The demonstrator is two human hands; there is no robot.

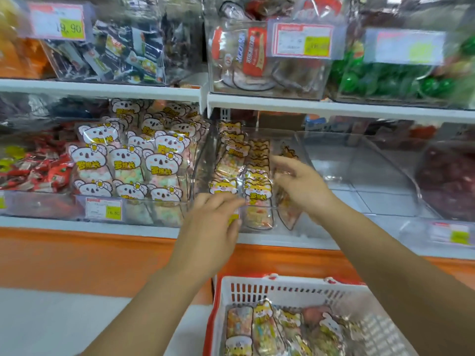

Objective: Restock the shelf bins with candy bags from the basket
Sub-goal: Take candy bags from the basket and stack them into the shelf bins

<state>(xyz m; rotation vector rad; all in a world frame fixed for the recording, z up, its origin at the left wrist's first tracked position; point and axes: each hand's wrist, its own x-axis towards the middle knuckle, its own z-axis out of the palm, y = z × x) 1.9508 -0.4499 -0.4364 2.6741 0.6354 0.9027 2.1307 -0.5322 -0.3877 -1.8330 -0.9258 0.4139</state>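
White shelves over an orange base run along this shop wall, stacked with clear bins of sweets, and the person stands close with both arms out. Their left hand (pixel 213 222) hangs over the front rim of the middle clear bin (pixel 262 207), fingers bent down with the tips against the foremost bag; whether it actually pinches the wrapper I cannot tell. Their right hand (pixel 300 183) is deeper in the same bin, fingers loosely spread and gripping nothing, resting beside the rows of cat-faced candy bags (pixel 254 186) as if nudging them upright. So the step looks like tidying and packing what already stands in the bin. Next, I'd guess, a hand must drop to the white basket (pixel 282 291) just below the shelf, where more cat-faced bags (pixel 262 327) lie flat, and lift one into the thinner right-hand column. In the bin to the left, koala-faced bags (pixel 133 160) stand tightly packed. Both kinds carry yellow Chinese characters, seemingly 罗班长, though I wouldn't swear to it. A price tag (pixel 113 213) on the koala bin reads 16.80, and an upper tag (pixel 70 28) reads 19.90; the other tags are too blurred to read.
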